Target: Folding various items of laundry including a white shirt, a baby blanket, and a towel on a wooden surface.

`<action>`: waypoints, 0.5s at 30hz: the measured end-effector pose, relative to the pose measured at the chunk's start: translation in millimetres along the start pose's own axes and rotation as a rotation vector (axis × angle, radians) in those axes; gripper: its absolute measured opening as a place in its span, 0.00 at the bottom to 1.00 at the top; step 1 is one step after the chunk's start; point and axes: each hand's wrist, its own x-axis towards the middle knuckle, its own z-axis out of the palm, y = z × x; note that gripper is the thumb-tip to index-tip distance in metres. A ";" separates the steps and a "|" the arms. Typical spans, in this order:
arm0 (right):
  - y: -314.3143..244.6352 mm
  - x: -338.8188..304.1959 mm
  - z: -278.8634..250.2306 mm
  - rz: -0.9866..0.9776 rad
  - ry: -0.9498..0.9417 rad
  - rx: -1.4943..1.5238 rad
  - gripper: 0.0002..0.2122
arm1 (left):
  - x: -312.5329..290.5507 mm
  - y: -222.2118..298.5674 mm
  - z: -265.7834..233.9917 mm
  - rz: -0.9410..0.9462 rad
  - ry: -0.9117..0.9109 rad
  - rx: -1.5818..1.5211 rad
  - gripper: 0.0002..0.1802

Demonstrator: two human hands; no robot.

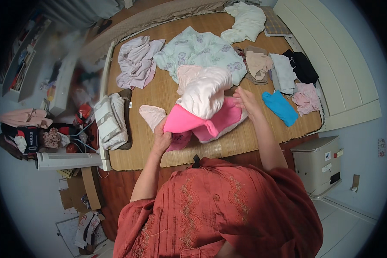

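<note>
A bright pink and pale, puffy garment (189, 118) is held up off the bed mat in front of me, partly bunched and turned so both its pink and whitish sides show. My left hand (161, 136) is closed on its left pink edge. On the other side, my right hand (247, 103) has its fingers stretched out beside the garment's right edge; whether they touch it I cannot tell. A pale pink flap of cloth (152, 116) sticks out near my left hand. Just beyond lies a mint-green patterned bedcover (198, 49), partly hidden by the garment.
Around the bed mat (133, 157) lie a lilac cloth (135, 62), a blue folded cloth (280, 108), a beige garment (259, 64), a pink bundle (306, 99), a black item (303, 66) and white bedding (245, 21). A metal bin (316, 165) stands at right.
</note>
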 end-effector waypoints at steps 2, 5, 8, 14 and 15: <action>34.4 36.0 11.3 -0.171 0.087 -0.126 0.28 | -3.4 4.1 -8.0 -0.006 -0.023 -0.004 0.17; 33.4 60.5 33.4 -0.113 -0.100 -0.175 0.27 | -16.7 4.3 -27.8 0.071 -0.071 0.055 0.17; 39.8 57.0 78.7 0.235 -0.436 0.141 0.23 | -20.9 -11.7 -53.6 0.022 -0.073 0.042 0.17; -118.8 41.6 146.8 -0.356 -0.218 0.202 0.11 | 21.6 -14.0 -149.4 0.205 0.199 0.372 0.17; -158.3 28.3 154.9 -0.550 -0.196 0.171 0.10 | 35.4 5.9 -156.9 0.337 0.264 0.483 0.18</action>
